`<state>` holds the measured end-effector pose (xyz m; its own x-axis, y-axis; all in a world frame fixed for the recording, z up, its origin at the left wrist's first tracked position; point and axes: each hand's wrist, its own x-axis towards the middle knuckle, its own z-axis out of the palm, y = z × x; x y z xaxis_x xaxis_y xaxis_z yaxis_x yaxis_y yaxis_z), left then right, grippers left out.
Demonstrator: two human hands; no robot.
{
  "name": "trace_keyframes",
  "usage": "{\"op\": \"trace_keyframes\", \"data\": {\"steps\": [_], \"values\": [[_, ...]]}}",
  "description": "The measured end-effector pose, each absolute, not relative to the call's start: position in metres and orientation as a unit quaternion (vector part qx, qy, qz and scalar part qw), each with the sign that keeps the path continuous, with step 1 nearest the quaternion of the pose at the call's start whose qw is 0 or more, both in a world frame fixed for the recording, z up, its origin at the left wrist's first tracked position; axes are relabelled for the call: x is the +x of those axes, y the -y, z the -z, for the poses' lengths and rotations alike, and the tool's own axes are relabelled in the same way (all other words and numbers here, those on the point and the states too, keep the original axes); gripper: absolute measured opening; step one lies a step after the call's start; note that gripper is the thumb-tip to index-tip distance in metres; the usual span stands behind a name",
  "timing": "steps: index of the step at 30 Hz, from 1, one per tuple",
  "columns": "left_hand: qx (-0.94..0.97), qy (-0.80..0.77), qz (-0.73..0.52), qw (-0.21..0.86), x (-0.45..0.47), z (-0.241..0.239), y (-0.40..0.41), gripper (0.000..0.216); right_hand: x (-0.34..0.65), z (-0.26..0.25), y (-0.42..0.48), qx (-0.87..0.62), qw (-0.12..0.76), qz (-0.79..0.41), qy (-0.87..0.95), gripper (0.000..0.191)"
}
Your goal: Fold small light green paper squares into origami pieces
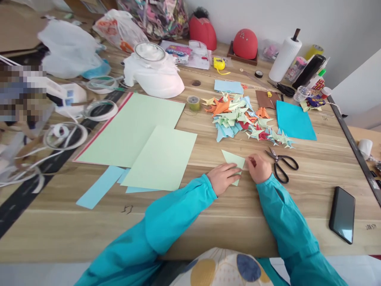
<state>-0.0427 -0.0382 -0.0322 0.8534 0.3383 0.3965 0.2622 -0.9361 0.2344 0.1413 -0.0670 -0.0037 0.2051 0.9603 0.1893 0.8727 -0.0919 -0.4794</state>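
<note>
A small pale green folded paper (232, 159) lies on the wooden table (208, 210) in front of me. My left hand (222, 177) presses flat on its lower left part. My right hand (258, 167) pinches the paper's right corner with curled fingers. Both arms wear teal sleeves. Just beyond lies a pile of folded paper figures (238, 115) in green, blue, orange and red. Black scissors (281, 163) rest right of my right hand.
Large pale green sheets (139, 131) and blue strips (99, 186) lie at left. A blue sheet (293, 119) sits at right, a black phone (342, 214) near the front right edge. Tape rolls, plastic bags, a white container and a paper towel roll crowd the back and left.
</note>
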Motion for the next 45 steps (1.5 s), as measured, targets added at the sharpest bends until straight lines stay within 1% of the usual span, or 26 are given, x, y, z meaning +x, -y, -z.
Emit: {"op": "trace_keyframes", "data": {"steps": [2, 5, 8, 12, 19, 25, 29, 32, 34, 38, 45], "values": [[0.957, -0.158, -0.23, 0.083, -0.042, 0.033, 0.038, 0.027, 0.134, 0.005, 0.082, -0.694, 0.218, -0.022, 0.686, 0.024], [0.954, -0.168, -0.237, 0.078, -0.041, 0.032, 0.039, 0.026, 0.121, 0.006, 0.099, -0.693, 0.142, 0.051, 0.706, 0.028], [0.953, -0.172, -0.238, 0.077, -0.039, 0.03, 0.04, 0.025, 0.111, 0.005, 0.104, -0.709, 0.08, 0.076, 0.697, 0.031], [0.951, -0.176, -0.242, 0.077, -0.037, 0.028, 0.041, 0.023, 0.107, 0.005, 0.101, -0.724, 0.044, 0.086, 0.683, 0.034], [0.952, -0.178, -0.232, 0.089, -0.036, 0.029, 0.041, 0.022, 0.106, 0.005, 0.094, -0.738, 0.038, 0.099, 0.666, 0.036], [0.952, -0.178, -0.235, 0.083, -0.034, 0.035, 0.039, 0.022, 0.11, 0.004, 0.081, -0.746, 0.039, 0.12, 0.654, 0.031], [0.951, -0.174, -0.242, 0.085, -0.035, 0.033, 0.039, 0.023, 0.112, 0.006, 0.084, -0.737, 0.051, 0.124, 0.663, 0.033], [0.947, -0.188, -0.24, 0.102, -0.035, 0.03, 0.039, 0.027, 0.111, 0.006, 0.09, -0.735, 0.063, 0.121, 0.664, 0.033], [0.943, -0.208, -0.233, 0.111, -0.035, 0.028, 0.04, 0.033, 0.11, 0.005, 0.091, -0.74, 0.064, 0.116, 0.66, 0.032], [0.945, -0.236, -0.205, 0.094, -0.035, 0.025, 0.04, 0.042, 0.108, 0.005, 0.09, -0.737, 0.05, 0.114, 0.665, 0.032], [0.953, -0.236, -0.174, 0.08, -0.035, 0.024, 0.037, 0.041, 0.107, 0.008, 0.094, -0.716, 0.058, 0.127, 0.684, 0.034]]}}
